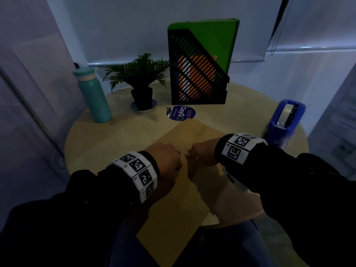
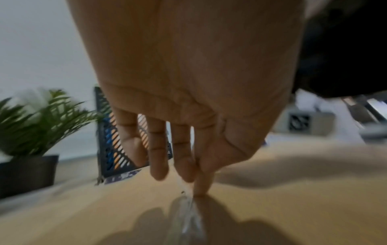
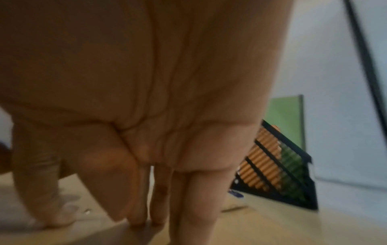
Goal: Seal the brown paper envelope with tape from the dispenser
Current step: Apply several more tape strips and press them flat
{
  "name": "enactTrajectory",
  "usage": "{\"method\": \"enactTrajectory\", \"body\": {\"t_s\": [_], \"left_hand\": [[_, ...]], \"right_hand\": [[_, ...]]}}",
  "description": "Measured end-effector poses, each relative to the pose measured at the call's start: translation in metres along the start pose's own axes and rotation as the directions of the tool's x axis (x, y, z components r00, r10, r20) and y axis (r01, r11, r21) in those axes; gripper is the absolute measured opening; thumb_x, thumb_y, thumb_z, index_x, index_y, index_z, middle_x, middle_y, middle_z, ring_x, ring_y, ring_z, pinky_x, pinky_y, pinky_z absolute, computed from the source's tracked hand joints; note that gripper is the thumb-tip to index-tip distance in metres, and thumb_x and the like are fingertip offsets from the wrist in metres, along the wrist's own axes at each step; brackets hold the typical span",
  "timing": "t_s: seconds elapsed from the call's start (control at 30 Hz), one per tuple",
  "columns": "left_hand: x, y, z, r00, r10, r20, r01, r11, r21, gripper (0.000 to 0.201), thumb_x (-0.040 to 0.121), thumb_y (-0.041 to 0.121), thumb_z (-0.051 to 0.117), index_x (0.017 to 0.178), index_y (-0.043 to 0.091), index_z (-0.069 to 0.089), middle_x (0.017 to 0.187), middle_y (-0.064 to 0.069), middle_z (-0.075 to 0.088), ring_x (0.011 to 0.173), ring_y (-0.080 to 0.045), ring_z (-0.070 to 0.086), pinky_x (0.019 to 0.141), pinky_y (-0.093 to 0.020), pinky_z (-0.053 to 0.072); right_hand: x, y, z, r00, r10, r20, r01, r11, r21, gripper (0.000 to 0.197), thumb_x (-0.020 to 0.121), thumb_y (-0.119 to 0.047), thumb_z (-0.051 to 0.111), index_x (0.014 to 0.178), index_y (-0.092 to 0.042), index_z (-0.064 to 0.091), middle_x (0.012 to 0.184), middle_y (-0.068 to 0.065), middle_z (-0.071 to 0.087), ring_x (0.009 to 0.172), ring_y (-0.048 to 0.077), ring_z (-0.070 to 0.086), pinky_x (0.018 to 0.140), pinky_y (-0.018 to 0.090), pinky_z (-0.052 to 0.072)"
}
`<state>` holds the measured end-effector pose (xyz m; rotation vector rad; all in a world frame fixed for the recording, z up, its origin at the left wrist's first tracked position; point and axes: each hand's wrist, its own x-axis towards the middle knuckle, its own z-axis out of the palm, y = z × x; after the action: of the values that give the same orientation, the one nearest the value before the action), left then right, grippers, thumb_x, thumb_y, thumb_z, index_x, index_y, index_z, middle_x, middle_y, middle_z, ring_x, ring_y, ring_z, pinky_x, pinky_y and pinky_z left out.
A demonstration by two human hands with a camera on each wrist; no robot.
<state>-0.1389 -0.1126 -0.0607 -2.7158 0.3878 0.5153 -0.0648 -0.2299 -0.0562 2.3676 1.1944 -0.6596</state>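
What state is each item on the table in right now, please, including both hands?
brown paper envelope: lying flat on the table.
clear tape strip: on the envelope, pressed by a fingertip.
tape dispenser: upright, roll loaded, untouched.
left hand: fingers straight, index tip pressing the tape.
right hand: fingertips pressing down on the envelope.
teal bottle: upright, capped.

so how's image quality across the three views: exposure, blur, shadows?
Head view: underexposed with a blue cast, wide-angle bending at the edges, though the tape dispenser and envelope stay readable. Left wrist view: brighter, motion-smeared background, left hand casting hard shadows over the glinting tape strip. Right wrist view: soft overall, right hand filling most of the frame.
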Motion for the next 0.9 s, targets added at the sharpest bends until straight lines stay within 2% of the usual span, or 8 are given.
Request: {"method": "enactTrajectory", "body": {"t_s": [0.1,0.2,0.27,0.4,0.5,0.6,0.73,0.9], "left_hand": [[0.001,-0.004,0.002,0.996,-0.032,-0.088,0.026,0.997,-0.067,0.036,0.097,0.036,0.040,0.115,0.019,0.066,0.115,-0.003,0.055,0.104,-0.024,0.047,0.076,-0.034,0.040],[0.004,0.004,0.004,0.996,-0.053,-0.068,0.048,0.996,-0.070,0.034,0.096,0.036,0.041,0.121,0.020,0.059,0.114,-0.004,0.049,0.104,-0.022,0.044,0.075,-0.032,0.033],[0.006,0.007,0.005,0.998,-0.051,-0.027,0.049,0.996,-0.070,0.035,0.096,0.035,0.042,0.124,0.019,0.057,0.115,-0.004,0.050,0.098,-0.020,0.041,0.074,-0.031,0.031],[0.008,-0.001,0.004,0.999,-0.041,-0.012,0.040,0.997,-0.069,0.036,0.099,0.035,0.038,0.126,0.024,0.058,0.113,-0.004,0.051,0.095,-0.020,0.040,0.071,-0.032,0.030],[0.008,-0.003,0.003,1.000,-0.029,0.008,0.030,0.998,-0.051,0.035,0.100,0.037,0.038,0.125,0.027,0.060,0.118,-0.004,0.049,0.105,-0.024,0.044,0.074,-0.033,0.034],[0.006,-0.007,0.003,0.999,-0.025,0.041,0.031,0.990,-0.137,0.033,0.099,0.036,0.041,0.117,0.022,0.065,0.132,-0.003,0.041,0.101,-0.024,0.052,0.085,-0.038,0.047],[0.006,-0.021,-0.002,0.989,-0.003,0.148,0.042,0.964,-0.261,0.037,0.099,0.034,0.041,0.121,0.017,0.066,0.154,0.004,0.031,0.126,-0.021,0.048,0.100,-0.033,0.041],[0.010,-0.037,-0.010,0.979,-0.036,0.199,0.112,0.917,-0.383,0.031,0.098,0.026,0.045,0.117,0.022,0.069,0.146,0.006,0.047,0.127,-0.016,0.049,0.107,-0.036,0.039]], "right_hand": [[-0.007,0.003,-0.003,0.999,0.013,0.029,-0.015,0.998,0.062,0.051,0.102,-0.025,0.036,0.149,-0.008,0.029,0.152,0.011,0.034,0.136,0.028,0.038,0.110,0.032,0.033],[-0.009,0.007,0.000,1.000,-0.003,-0.001,0.003,0.993,0.121,0.052,0.102,-0.016,0.036,0.152,-0.017,0.021,0.142,0.010,0.044,0.110,0.025,0.051,0.080,0.025,0.042],[-0.009,0.007,0.003,1.000,-0.028,-0.002,0.028,0.996,0.088,0.054,0.102,-0.011,0.034,0.152,-0.022,0.019,0.146,0.009,0.040,0.119,0.026,0.048,0.089,0.030,0.042],[-0.004,0.005,0.006,0.999,-0.016,0.028,0.018,0.998,-0.067,0.054,0.103,-0.009,0.029,0.154,-0.013,0.011,0.158,0.012,0.018,0.144,0.026,0.023,0.112,0.029,0.022],[-0.006,0.006,0.005,0.999,0.019,0.028,-0.019,1.000,-0.020,0.054,0.104,-0.011,0.027,0.154,-0.010,0.006,0.161,0.010,0.011,0.147,0.024,0.017,0.115,0.029,0.017],[-0.009,0.003,0.004,0.999,0.029,0.038,-0.031,0.999,0.043,0.049,0.104,-0.016,0.026,0.152,-0.008,0.018,0.158,0.011,0.023,0.142,0.026,0.029,0.112,0.030,0.025],[-0.011,-0.004,0.003,0.998,0.026,0.059,-0.028,0.999,0.027,0.046,0.105,-0.010,0.024,0.151,-0.006,0.023,0.156,0.014,0.027,0.140,0.028,0.032,0.111,0.031,0.026],[-0.015,0.002,0.000,0.999,0.002,0.051,-0.010,0.986,0.167,0.046,0.105,-0.011,0.026,0.151,-0.009,0.025,0.156,0.010,0.028,0.139,0.027,0.034,0.108,0.029,0.027]]}}
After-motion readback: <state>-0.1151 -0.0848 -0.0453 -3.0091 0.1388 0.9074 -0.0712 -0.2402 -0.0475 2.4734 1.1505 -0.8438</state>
